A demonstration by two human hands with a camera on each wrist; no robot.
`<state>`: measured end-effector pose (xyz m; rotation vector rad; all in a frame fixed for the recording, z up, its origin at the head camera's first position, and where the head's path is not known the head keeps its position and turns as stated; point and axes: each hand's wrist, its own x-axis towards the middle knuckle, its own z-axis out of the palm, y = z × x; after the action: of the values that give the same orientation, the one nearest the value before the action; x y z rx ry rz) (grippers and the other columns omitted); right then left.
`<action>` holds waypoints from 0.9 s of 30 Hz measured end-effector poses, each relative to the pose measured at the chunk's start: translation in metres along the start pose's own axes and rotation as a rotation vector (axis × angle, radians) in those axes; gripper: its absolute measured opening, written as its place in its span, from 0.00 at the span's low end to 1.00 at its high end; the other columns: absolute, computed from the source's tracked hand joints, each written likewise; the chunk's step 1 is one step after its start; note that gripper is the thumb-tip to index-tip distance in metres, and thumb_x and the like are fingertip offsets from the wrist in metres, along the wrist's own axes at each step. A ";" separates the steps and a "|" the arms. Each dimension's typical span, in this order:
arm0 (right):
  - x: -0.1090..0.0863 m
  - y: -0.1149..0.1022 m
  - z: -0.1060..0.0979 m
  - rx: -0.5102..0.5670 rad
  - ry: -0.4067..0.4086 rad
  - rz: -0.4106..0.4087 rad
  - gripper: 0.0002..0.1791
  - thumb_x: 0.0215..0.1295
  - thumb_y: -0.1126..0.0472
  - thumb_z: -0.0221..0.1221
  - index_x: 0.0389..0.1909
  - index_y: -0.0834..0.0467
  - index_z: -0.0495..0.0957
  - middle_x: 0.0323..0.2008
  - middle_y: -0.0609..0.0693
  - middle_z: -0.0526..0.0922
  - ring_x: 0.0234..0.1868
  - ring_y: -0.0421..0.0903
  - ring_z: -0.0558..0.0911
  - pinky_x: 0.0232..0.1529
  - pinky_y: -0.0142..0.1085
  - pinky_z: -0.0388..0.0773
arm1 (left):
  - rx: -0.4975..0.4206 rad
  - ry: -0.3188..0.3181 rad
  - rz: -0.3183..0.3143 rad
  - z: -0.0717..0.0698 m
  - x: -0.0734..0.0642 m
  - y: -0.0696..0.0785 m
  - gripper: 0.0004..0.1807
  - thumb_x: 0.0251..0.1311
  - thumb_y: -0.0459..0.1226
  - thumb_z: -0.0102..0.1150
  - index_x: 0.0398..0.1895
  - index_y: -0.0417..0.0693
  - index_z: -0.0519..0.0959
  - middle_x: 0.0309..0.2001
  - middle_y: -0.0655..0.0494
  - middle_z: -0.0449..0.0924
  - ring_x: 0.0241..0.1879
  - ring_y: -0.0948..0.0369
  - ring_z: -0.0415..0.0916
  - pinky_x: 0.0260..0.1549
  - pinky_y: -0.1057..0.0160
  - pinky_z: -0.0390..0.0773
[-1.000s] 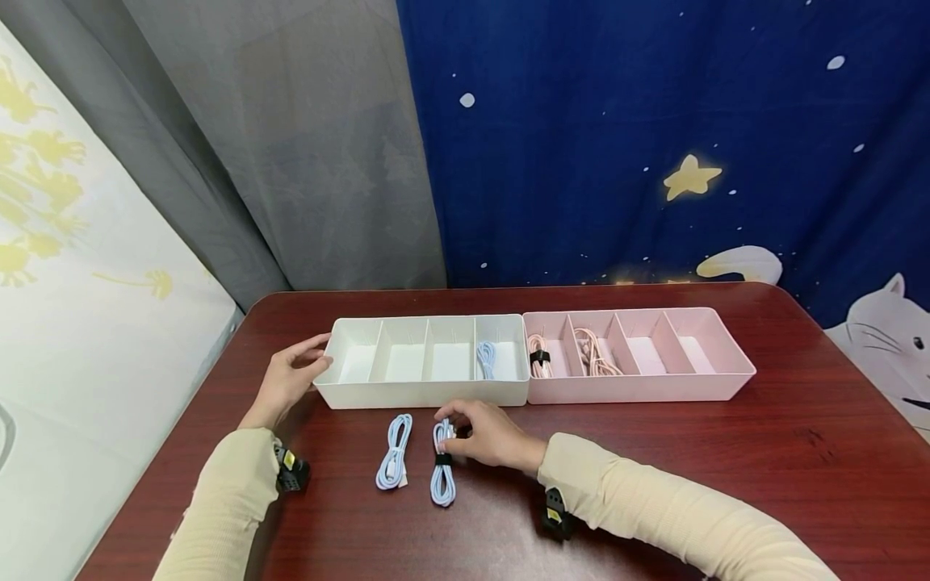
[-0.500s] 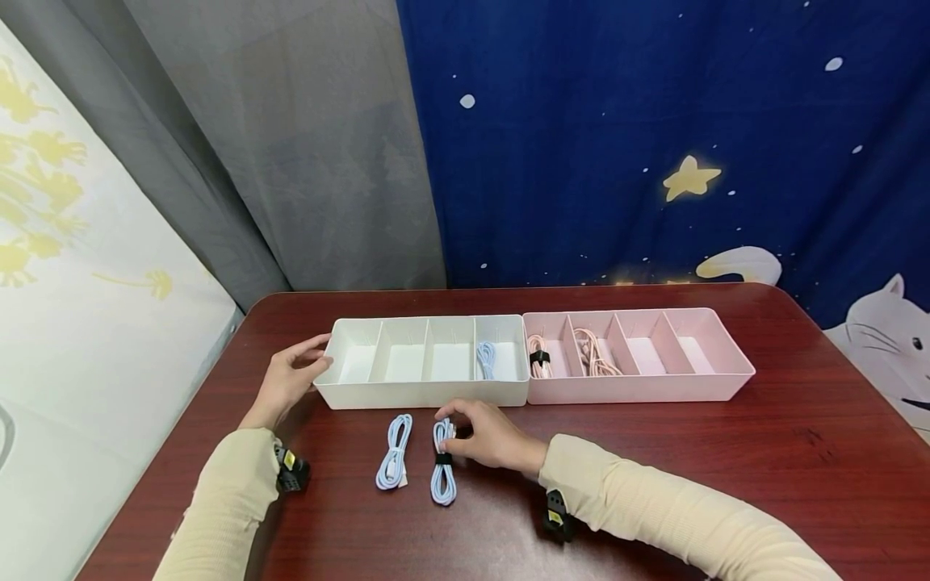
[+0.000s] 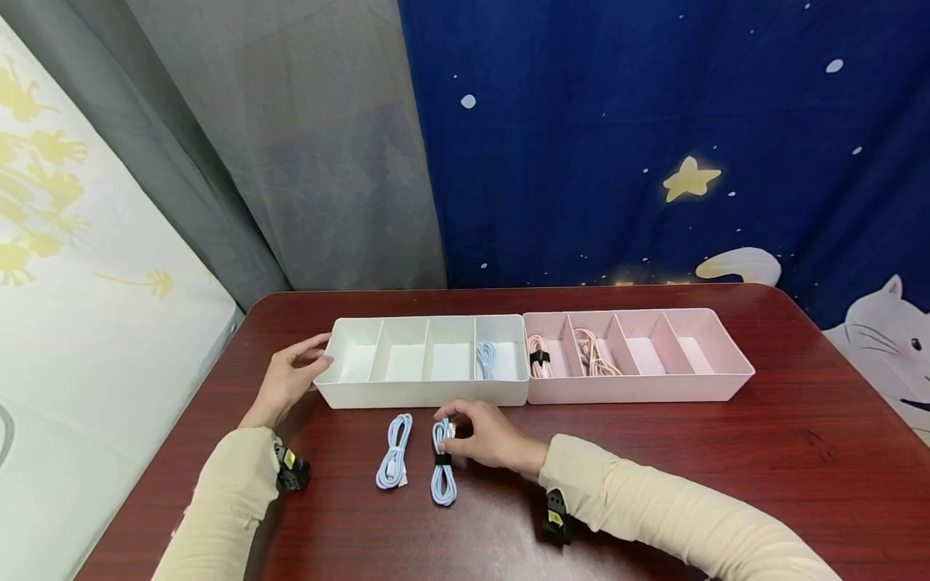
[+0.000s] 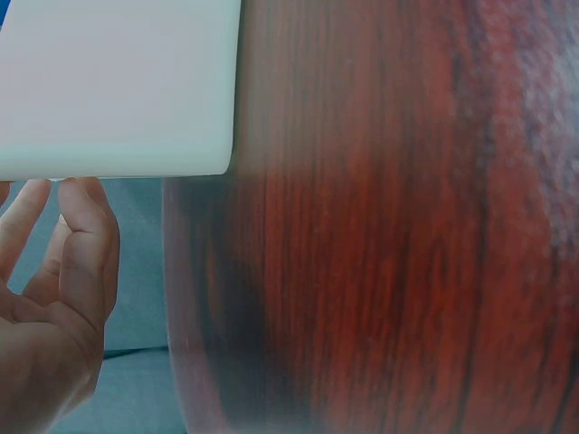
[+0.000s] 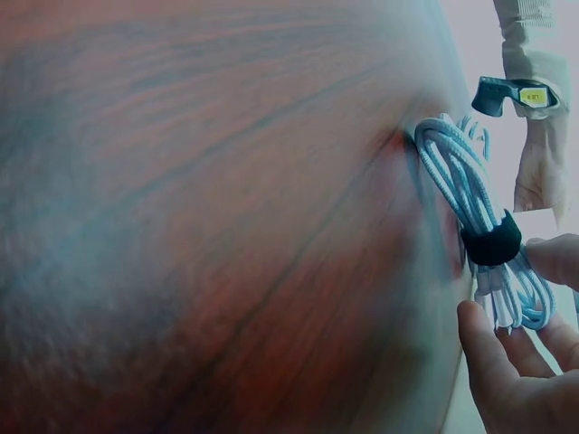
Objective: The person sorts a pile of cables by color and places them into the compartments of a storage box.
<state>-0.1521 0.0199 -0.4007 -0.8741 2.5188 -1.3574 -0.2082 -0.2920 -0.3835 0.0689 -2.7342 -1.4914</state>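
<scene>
In the head view, my right hand (image 3: 488, 433) pinches the upper end of a coiled light-blue cable (image 3: 444, 486) between thumb and fingers. A black strap (image 5: 491, 242) binds this coil around its middle, and pale connector ends (image 5: 487, 291) show close to my fingertips in the right wrist view. The fingertips of my left hand (image 3: 286, 382) touch the left end of a white divided box (image 3: 421, 395), fingers nearly straight. Left of the held coil, a second light-blue cable (image 3: 395, 452) lies coiled on the table. Another blue cable (image 3: 486, 360) sits in the white box's rightmost compartment.
A pink divided box (image 3: 632, 390) stands end to end with the white one. Its two left compartments hold pink cables, one strapped coil (image 3: 538, 356) and one looser coil (image 3: 596, 355). The dark red wooden table (image 3: 654, 452) has a curtain (image 3: 581, 161) behind it.
</scene>
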 end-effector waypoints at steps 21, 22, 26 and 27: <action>-0.001 0.001 0.002 0.038 0.064 0.001 0.14 0.47 0.68 0.61 0.39 0.61 0.77 0.32 0.49 0.79 0.36 0.45 0.75 0.41 0.39 0.70 | -0.002 0.001 -0.007 0.000 0.000 0.000 0.26 0.59 0.44 0.53 0.62 0.51 0.65 0.49 0.43 0.69 0.40 0.57 0.70 0.33 0.60 0.76; -0.001 0.001 0.001 0.039 0.067 -0.001 0.14 0.47 0.67 0.61 0.38 0.61 0.77 0.33 0.49 0.79 0.37 0.45 0.75 0.41 0.39 0.69 | -0.002 0.002 -0.008 0.000 0.001 0.000 0.26 0.59 0.44 0.53 0.61 0.51 0.65 0.49 0.43 0.69 0.40 0.57 0.70 0.32 0.61 0.76; -0.002 -0.001 0.000 0.036 0.079 -0.006 0.13 0.47 0.67 0.61 0.38 0.61 0.78 0.35 0.49 0.79 0.39 0.46 0.75 0.42 0.38 0.69 | -0.005 -0.001 -0.011 0.000 0.001 0.000 0.27 0.59 0.45 0.53 0.62 0.51 0.65 0.49 0.43 0.69 0.40 0.55 0.70 0.32 0.62 0.76; -0.002 -0.001 0.000 0.037 0.080 -0.006 0.13 0.48 0.67 0.61 0.38 0.61 0.78 0.35 0.49 0.79 0.39 0.46 0.75 0.42 0.38 0.69 | -0.008 -0.003 -0.012 0.000 0.001 0.000 0.27 0.59 0.45 0.53 0.62 0.51 0.65 0.49 0.43 0.69 0.41 0.55 0.70 0.32 0.62 0.76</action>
<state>-0.1504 0.0207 -0.4000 -0.8369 2.5429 -1.4633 -0.2091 -0.2920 -0.3838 0.0833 -2.7343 -1.5064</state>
